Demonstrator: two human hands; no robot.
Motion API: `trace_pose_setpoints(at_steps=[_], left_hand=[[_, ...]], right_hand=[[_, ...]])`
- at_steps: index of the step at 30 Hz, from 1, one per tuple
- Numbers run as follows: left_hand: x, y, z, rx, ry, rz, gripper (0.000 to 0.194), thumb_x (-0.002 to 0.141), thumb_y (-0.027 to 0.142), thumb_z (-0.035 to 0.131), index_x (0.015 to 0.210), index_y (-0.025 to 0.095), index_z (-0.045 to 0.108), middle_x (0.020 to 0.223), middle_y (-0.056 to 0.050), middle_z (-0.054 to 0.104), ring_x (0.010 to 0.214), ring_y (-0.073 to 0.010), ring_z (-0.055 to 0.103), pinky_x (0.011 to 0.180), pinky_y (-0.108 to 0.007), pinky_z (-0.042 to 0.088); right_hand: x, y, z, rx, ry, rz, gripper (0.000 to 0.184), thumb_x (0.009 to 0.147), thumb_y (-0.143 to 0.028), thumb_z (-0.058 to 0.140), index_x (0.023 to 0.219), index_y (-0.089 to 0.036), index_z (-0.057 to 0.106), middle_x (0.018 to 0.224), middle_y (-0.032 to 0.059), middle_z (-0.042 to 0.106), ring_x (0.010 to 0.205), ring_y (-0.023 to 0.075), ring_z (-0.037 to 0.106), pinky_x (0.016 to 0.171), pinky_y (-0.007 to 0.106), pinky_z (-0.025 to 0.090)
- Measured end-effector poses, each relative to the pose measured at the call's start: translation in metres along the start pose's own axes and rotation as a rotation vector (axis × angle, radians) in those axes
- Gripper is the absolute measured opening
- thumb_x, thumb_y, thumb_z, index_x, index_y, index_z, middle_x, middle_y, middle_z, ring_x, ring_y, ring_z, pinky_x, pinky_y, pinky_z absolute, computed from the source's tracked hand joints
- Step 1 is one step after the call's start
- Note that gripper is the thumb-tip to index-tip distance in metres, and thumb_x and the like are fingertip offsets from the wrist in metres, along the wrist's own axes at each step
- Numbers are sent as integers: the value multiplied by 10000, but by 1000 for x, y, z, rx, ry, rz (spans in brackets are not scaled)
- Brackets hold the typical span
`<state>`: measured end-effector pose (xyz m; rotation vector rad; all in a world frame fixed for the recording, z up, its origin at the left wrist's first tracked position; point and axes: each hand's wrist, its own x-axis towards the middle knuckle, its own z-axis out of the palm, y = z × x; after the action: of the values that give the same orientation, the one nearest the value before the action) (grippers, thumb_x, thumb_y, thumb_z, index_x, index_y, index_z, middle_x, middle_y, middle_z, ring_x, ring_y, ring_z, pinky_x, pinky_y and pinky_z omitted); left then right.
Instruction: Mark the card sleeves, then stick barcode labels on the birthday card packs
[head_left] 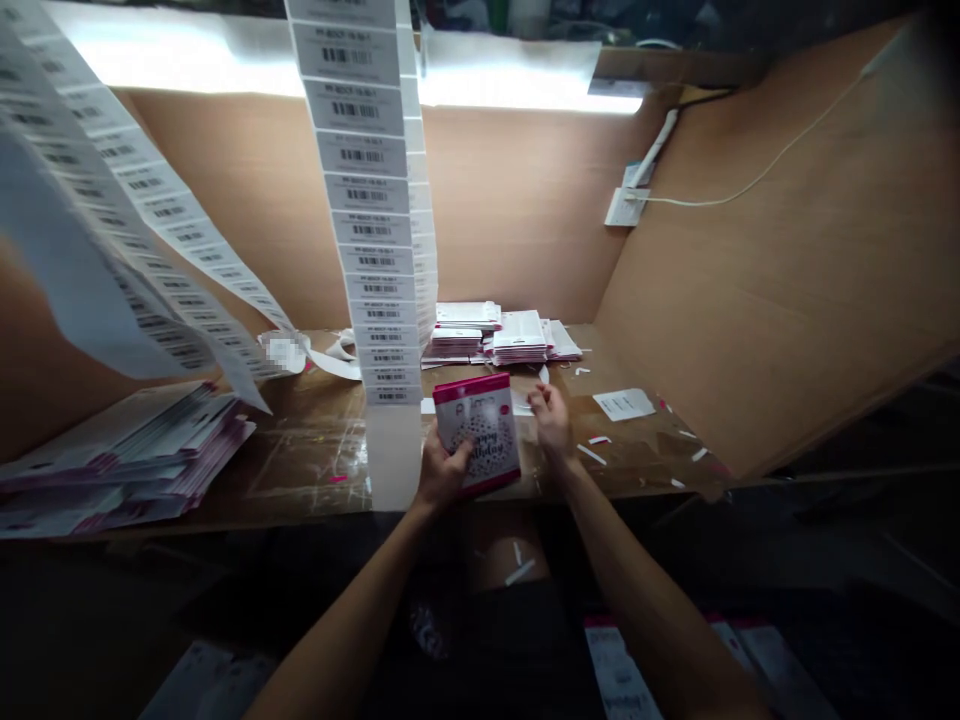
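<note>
My left hand grips a flat pink-and-white packet at its left side, thumb across the front. The packet is tilted up toward me and shows "Happy Birthday" lettering over a dotted print. Just right of it, my right hand is closed with the fingers pinched, apart from the packet. A small white scrap shows right above those fingertips; whether they hold it I cannot tell. Left of the packet, a long strip of barcode labels hangs down to the table's front edge.
More label strips drape at the left above a stack of packets. Other packets lie piled at the back. A white label sheet and paper scraps lie on the table. Cardboard walls enclose it.
</note>
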<state>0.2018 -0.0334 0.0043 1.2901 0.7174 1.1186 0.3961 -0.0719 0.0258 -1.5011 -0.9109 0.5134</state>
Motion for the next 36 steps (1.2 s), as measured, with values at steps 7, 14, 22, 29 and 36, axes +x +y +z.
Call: trace_pose_setpoints(at_steps=[7, 14, 22, 29, 36], left_hand=[[-10, 7, -8, -292, 228, -271, 489, 760, 213, 813, 1192, 164, 590, 1048, -101, 796, 937, -283, 782, 839, -428, 651], [-28, 25, -34, -358, 146, -384, 534, 720, 181, 847, 1200, 156, 615, 1120, -129, 790, 968, -292, 779, 873, -435, 650], [-48, 32, -15, -332, -41, -442, 590, 794, 453, 870, 1229, 152, 611, 1096, -159, 791, 936, -327, 785, 833, -472, 656], [-62, 42, -1, -290, 21, -322, 604, 746, 355, 905, 1228, 148, 608, 1178, -160, 777, 1016, -338, 770, 879, -473, 650], [-91, 51, 8, -338, -83, -393, 634, 808, 422, 858, 1323, 169, 588, 1185, -156, 774, 1043, -350, 763, 919, -499, 633]], right_hand=[[90, -45, 34, -524, -67, 82, 234, 818, -294, 769, 968, -132, 689, 1147, 224, 732, 1202, 358, 618, 1046, 448, 429], [60, -73, -23, -510, -539, -8, 351, 947, -527, 592, 892, -195, 693, 703, 21, 664, 619, 179, 590, 607, 283, 456], [-10, -82, -41, -709, -1015, -196, 466, 950, -482, 583, 581, -199, 580, 546, -21, 516, 522, 117, 375, 545, 281, 264], [-80, -72, -40, -882, -68, -388, 386, 876, -587, 720, 970, -213, 705, 993, 166, 726, 950, 343, 640, 828, 441, 477], [-132, -39, -39, 220, -224, 315, 459, 771, -604, 847, 979, -218, 710, 904, 78, 800, 751, 295, 745, 704, 431, 611]])
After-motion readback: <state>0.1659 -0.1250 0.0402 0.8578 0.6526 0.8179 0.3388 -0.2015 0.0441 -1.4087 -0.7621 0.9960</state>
